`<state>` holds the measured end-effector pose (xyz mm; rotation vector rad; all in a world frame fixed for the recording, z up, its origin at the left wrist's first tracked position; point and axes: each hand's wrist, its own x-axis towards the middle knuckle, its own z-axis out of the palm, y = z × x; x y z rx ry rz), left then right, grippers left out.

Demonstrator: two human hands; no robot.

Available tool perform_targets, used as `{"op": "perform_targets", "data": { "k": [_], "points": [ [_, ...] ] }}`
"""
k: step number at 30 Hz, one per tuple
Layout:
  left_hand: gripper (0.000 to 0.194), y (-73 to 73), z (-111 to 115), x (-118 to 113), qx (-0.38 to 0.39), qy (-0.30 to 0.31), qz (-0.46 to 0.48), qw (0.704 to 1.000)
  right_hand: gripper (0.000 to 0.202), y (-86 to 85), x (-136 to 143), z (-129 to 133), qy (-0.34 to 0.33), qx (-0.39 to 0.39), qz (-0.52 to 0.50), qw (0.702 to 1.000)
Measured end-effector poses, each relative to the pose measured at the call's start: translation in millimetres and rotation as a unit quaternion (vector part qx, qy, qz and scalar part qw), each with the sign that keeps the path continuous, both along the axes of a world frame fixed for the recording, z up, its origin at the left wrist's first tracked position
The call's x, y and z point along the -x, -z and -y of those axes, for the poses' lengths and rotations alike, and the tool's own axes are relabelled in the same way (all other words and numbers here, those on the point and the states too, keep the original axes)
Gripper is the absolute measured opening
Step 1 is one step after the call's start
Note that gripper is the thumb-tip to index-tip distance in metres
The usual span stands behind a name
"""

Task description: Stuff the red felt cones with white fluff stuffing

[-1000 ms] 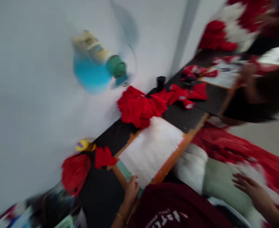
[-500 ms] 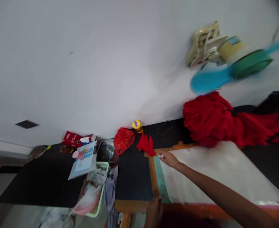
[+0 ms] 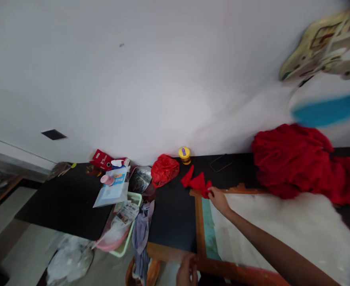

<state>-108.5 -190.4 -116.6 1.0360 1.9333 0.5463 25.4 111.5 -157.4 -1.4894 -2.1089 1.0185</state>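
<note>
My right hand (image 3: 219, 200) reaches over the far left corner of a wooden frame (image 3: 201, 226). Its fingers are pinched on the near end of a small red cloth piece (image 3: 198, 182), which lies crumpled on the black table. Inside the frame, a white sheet (image 3: 252, 222) covers most of a green surface (image 3: 209, 230). By the frame's near left corner is my left hand (image 3: 187, 271), low in the picture, its fingers partly curled and blurred. Whether it holds anything I cannot make out.
A large red cloth heap (image 3: 294, 159) lies at the back right. Left of the frame are a yellow-lidded jar (image 3: 185, 155), a red plastic bag (image 3: 164, 171) and a green basket (image 3: 127, 238) of packets. A blurred blue fan blade (image 3: 329, 109) is at upper right.
My right hand, which had a small white thing at its fingertips, is now on the red cloth piece, which has shifted shape. The view has swung right, so everything sits differently.
</note>
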Motion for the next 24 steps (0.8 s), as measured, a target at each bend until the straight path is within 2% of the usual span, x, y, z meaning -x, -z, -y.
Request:
{"op": "perform_targets", "data": {
  "k": [2,4,7,9,11,13,18,21,24],
  "points": [
    [0.042,-14.4,-38.5,-7.3,-0.074,-0.022,-0.024,0.997,0.023,-10.7,-20.7,22.6,-0.018,-0.001,-0.023,1.0],
    [0.044,-33.0,-82.2,-17.3,-0.136,0.002,-0.037,0.99,0.02,-19.0,-38.1,49.7,-0.037,0.006,-0.053,0.998],
    [0.046,-52.1,-135.7,-35.5,-0.174,0.079,-0.044,0.981,0.017,-25.1,-56.7,87.8,-0.027,0.031,-0.083,0.996],
    [0.038,-52.5,-153.9,-48.6,-0.137,0.155,-0.043,0.977,0.018,-25.4,-66.2,106.7,0.002,0.067,-0.09,0.994],
    [0.028,-45.9,-157.8,-61.9,-0.095,0.224,-0.037,0.969,0.019,-24.5,-75.9,119.5,0.028,0.107,-0.099,0.989],
    [0.025,-38.1,-152.5,-75.1,-0.077,0.251,-0.036,0.964,0.02,-24.1,-86.3,127.1,0.048,0.14,-0.109,0.983],
    [0.029,-31.2,-138.5,-97.3,-0.065,0.222,-0.042,0.972,0.019,-31.1,-106.7,131.0,0.094,0.178,-0.174,0.964],
    [0.023,-29.8,-140.1,-96.2,-0.064,0.186,-0.039,0.98,0.016,-36.9,-109.6,129.4,0.092,0.174,-0.216,0.956],
    [0.013,-27.1,-144.7,-89.3,-0.098,0.143,-0.011,0.985,0.016,-38.0,-109.5,128.2,0.074,0.151,-0.235,0.957]
  ]
}}
